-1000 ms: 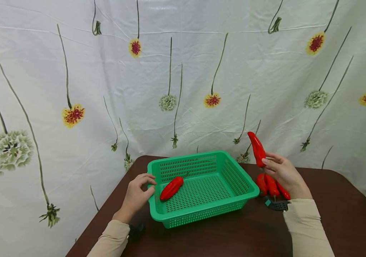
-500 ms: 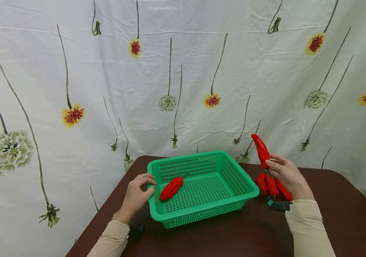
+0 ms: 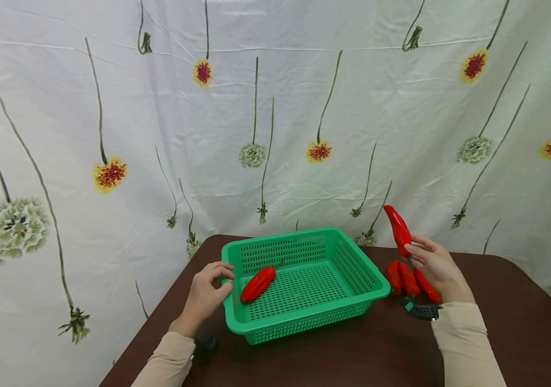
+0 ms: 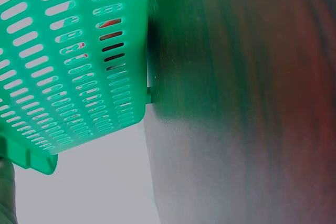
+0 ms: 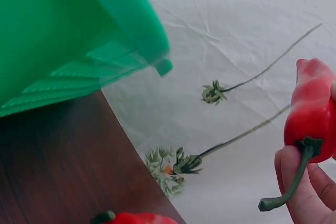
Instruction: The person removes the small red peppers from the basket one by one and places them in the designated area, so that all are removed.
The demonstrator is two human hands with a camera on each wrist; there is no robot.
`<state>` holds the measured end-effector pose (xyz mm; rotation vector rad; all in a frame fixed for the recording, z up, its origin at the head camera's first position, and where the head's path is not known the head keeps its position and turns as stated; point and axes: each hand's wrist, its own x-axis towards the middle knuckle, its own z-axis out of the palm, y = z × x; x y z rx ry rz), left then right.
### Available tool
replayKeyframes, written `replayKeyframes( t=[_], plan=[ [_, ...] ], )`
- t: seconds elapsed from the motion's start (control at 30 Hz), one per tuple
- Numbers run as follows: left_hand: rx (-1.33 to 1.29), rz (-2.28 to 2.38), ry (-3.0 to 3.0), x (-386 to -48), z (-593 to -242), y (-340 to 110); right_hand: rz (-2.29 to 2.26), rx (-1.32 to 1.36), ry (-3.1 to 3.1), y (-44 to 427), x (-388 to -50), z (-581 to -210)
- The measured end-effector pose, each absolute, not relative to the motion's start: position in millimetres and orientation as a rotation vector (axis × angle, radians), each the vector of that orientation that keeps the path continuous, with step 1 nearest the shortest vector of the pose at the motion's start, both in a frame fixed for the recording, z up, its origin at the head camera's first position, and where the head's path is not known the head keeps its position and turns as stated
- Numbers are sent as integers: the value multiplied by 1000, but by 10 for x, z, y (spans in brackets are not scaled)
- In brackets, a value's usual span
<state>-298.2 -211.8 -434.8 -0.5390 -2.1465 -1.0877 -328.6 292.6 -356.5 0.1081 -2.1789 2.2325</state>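
My right hand (image 3: 437, 266) pinches a red pepper (image 3: 398, 230) near its stem end, the tip pointing up and left, above the table's right part. In the right wrist view that pepper (image 5: 310, 111) shows its green stem hanging down past the fingers. Below the hand, several more red peppers (image 3: 407, 278) lie beside the basket. My left hand (image 3: 206, 290) is at the left rim of a green plastic basket (image 3: 304, 320), fingers and thumb curled about the rim. One red pepper (image 3: 258, 284) lies inside the basket, toward its left side.
The dark brown table (image 3: 343, 357) carries the basket and the peppers. Behind it hangs a white flowered cloth (image 3: 299, 177). The basket's slotted side wall (image 4: 68, 51) fills the upper left of the left wrist view.
My right hand has moved a little right and down with the pepper, away from the basket. The left hand, the basket and the pepper inside it look unmoved.
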Motion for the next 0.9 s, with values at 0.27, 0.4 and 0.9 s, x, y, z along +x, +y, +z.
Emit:
replayKeyframes(
  t=[0.27, 0.4, 0.9],
  plan=[
    [-547, -1076, -2132, -2986, -4345, -2114, 2201, -37, -2220, 3023, -3299, -3637],
    [-549, -1069, -2123, -2990, -4348, -2114, 2215, -106, -2213, 3078, -3297, -3676],
    [-556, -1118, -2125, -2973, -4331, -2110, 2262, -337, -2120, 3240, -3288, -3786]
  ],
)
